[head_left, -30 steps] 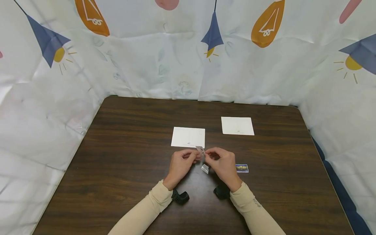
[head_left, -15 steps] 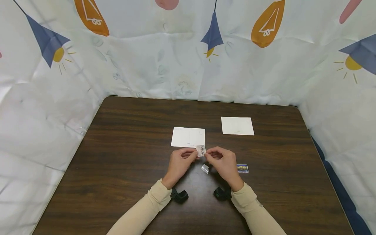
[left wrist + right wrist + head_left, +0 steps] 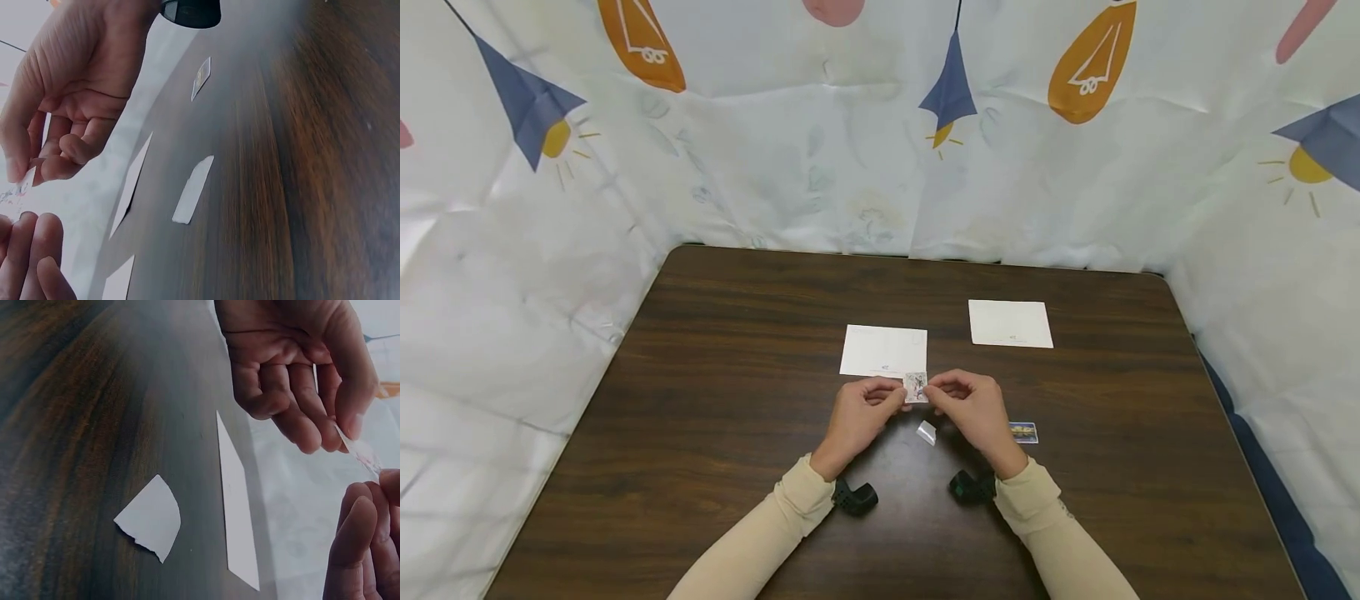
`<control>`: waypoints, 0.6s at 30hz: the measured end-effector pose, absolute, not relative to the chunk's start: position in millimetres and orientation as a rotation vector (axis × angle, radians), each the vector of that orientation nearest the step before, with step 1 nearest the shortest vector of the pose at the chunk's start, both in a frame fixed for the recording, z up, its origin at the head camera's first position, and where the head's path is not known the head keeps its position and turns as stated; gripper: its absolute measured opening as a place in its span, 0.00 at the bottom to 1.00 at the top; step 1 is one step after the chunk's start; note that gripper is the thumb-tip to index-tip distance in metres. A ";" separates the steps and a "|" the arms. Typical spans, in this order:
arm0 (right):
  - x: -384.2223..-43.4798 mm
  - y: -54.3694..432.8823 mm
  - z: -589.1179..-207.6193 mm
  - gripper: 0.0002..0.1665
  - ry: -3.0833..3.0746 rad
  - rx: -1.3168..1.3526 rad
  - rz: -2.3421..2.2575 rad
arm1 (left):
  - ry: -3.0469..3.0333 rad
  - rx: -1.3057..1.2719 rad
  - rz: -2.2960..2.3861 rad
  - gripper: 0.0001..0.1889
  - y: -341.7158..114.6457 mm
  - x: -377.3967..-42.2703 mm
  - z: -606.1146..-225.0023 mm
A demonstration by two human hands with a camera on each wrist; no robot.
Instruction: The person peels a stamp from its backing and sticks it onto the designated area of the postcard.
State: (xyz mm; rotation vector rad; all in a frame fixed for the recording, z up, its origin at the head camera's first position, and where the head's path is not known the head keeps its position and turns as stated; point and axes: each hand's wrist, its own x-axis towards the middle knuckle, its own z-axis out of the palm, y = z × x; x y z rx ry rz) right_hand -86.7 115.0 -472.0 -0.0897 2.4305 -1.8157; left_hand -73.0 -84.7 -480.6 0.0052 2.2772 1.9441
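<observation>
Paper square, small and printed, held up off the worktop; seen from the head, just at the near right corner of the nearer white card. Pinched at one edge between thumb and fingers of the left hand, at the opposite edge likewise by the right hand. Flat below, a pale scrap. Beside the right hand, a blue-edged picture slip, partly hidden. Farther off to the right, another white card. Beyond, a patterned white curtain.

A: Landmark: scrap, on surface. Others?
B: Sticker beyond it, between left fingers and right fingers.
A: Rest?
B: Left card behind-left of scrap; right card farther, behind-right; label to scrap's right.
</observation>
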 end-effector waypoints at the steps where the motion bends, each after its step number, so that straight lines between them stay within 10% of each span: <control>1: -88.3 114.5 -471.9 0.10 2.418 -0.096 -1.816 | 2.280 0.007 1.935 0.08 -86.0 -73.7 -480.9; 18: -136.2 108.3 -475.5 0.11 2.278 0.052 -1.900 | 2.908 0.339 1.289 0.17 -131.6 -98.7 -482.6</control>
